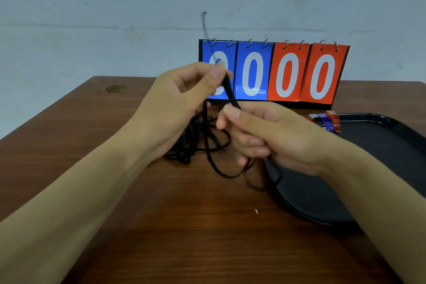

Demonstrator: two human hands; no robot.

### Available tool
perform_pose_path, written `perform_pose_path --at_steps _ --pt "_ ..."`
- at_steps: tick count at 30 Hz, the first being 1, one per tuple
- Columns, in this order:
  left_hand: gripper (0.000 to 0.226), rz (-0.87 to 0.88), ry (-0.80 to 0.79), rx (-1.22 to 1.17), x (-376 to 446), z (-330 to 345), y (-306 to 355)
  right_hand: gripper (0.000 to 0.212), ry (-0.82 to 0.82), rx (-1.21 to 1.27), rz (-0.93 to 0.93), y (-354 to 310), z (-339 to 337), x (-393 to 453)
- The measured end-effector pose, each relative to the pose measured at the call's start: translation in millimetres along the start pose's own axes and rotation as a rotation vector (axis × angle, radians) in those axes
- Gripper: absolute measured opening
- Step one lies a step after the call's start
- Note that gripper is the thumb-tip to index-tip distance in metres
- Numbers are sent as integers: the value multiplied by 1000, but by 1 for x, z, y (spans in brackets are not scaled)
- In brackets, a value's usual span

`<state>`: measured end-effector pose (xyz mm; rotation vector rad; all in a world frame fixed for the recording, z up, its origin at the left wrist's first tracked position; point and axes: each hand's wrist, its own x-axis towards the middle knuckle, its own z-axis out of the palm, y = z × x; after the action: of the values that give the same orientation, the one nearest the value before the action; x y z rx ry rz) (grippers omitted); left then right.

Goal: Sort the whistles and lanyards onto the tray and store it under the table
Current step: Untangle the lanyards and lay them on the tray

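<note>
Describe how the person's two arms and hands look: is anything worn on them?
Both forearms are bare as far as the picture shows; no sleeves are visible. The left hand and the right hand wear no gloves, and no rings, watch or bracelet can be seen. The fingernails are short and unpainted. No markings show.

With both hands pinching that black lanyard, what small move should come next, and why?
Probably lift the lanyard clear of the tangled pile. The left hand and right hand pinch one stretch, while its slack trails into the pile beside the tray.
</note>
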<state>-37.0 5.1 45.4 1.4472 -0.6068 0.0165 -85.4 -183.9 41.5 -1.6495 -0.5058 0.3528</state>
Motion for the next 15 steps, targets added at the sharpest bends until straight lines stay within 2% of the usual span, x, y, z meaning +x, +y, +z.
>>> perform_pose_path --at_steps 3,7,11,15 --pt "20 -21 81 21 11 -17 -8 41 79 1 86 -5 -23 -6" --pt "18 -73 112 144 14 -24 -20 40 189 -227 147 -10 -63 -16" --pt "25 -93 44 346 9 -11 -31 53 254 -370 217 -11 -86 -27" --pt "16 -65 -64 464 5 1 -38 38 268 -704 291 -14 -107 -43"
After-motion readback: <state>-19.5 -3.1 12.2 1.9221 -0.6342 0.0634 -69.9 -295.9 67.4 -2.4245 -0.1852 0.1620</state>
